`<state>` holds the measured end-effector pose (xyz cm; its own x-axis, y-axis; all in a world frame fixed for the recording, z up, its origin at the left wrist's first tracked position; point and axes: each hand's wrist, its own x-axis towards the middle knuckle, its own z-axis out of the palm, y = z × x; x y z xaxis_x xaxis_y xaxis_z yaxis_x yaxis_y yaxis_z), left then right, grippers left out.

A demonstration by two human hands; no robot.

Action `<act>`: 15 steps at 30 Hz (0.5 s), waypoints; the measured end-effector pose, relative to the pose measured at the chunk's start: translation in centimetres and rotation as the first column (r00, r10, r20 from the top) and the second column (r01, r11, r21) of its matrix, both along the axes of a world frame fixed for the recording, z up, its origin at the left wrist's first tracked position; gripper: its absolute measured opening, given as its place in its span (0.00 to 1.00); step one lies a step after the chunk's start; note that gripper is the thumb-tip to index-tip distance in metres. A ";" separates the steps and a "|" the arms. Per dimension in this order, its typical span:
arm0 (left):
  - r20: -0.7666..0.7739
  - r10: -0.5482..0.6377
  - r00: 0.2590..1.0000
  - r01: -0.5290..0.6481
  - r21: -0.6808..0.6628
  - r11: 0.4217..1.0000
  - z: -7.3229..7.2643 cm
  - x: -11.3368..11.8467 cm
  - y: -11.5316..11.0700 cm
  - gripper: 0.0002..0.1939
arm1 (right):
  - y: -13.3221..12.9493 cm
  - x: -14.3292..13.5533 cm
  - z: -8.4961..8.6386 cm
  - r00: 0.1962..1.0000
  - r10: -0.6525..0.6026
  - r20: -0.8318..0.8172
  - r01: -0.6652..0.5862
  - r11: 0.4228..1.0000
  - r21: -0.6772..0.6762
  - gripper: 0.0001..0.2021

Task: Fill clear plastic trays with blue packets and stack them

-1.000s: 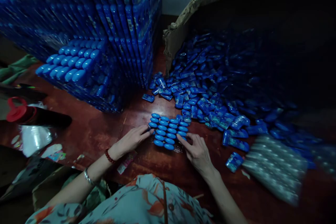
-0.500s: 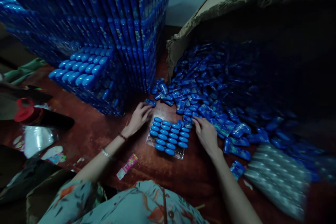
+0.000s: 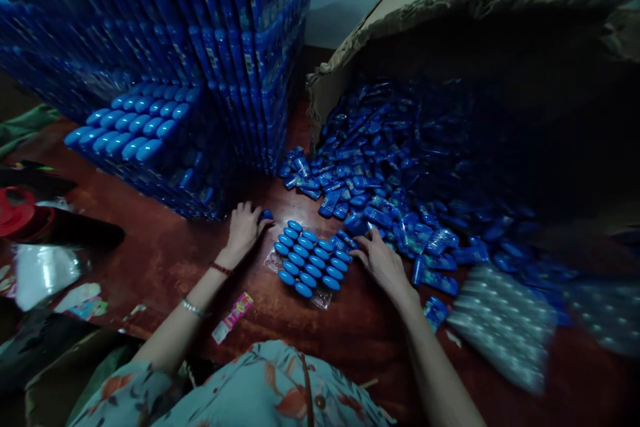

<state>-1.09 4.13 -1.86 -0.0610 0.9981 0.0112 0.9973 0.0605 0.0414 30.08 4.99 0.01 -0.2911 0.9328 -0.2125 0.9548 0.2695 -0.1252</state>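
A block of small blue packs with rounded ends [image 3: 310,260] stands in rows on a clear plastic tray [image 3: 323,299] in front of me. My left hand [image 3: 244,232] is left of the tray, thumb and fingers closed on one small blue pack [image 3: 267,215]. At the tray's far right corner, my right hand [image 3: 383,263] has its fingers bent around another small blue pack [image 3: 346,239], which lies tilted against the rows. Its grip is partly hidden. Loose blue packs [image 3: 395,213] lie just beyond the right hand.
A torn cardboard box [image 3: 325,90] spills blue packs onto the reddish table [image 3: 280,360]. Tall stacks of blue packs [image 3: 225,67] rise at the back left. A red-lidded bottle [image 3: 55,223] lies left. Stacked clear trays [image 3: 505,330] lie right; a pink wrapper [image 3: 234,317] is near me.
My left hand has drawn back toward me with a blue pack. My right hand has shifted slightly toward the tray's corner with its pack. The whole view has shifted a little.
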 end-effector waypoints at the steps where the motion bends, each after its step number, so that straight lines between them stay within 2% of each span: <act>1: 0.008 0.002 1.000 -0.002 -0.013 1.000 -0.1 -0.3 -1.4 0.19 | -0.7 0.3 -0.3 0.999 -0.032 0.002 0.032 0.999 0.009 0.14; 5: 0.083 -0.006 0.997 0.014 -0.094 0.995 -0.3 -1.0 -6.0 0.14 | -2.9 0.8 -0.9 0.992 -0.093 0.081 0.089 0.995 0.053 0.14; 9: 0.260 -0.086 0.962 0.118 -0.109 0.987 0.1 -1.6 -7.7 0.11 | -3.3 0.2 -0.9 0.987 -0.062 0.145 0.037 0.984 0.172 0.15; 12: 0.463 -0.151 0.873 0.132 0.073 0.989 1.3 -1.7 -7.1 0.09 | -2.4 -0.4 -0.9 0.998 0.016 0.065 -0.027 0.985 0.168 0.12; 15: 0.658 -0.207 0.724 0.041 0.259 0.965 2.3 -0.9 -6.2 0.10 | -1.7 0.1 -1.5 0.989 -0.014 -0.146 0.040 0.983 0.178 0.10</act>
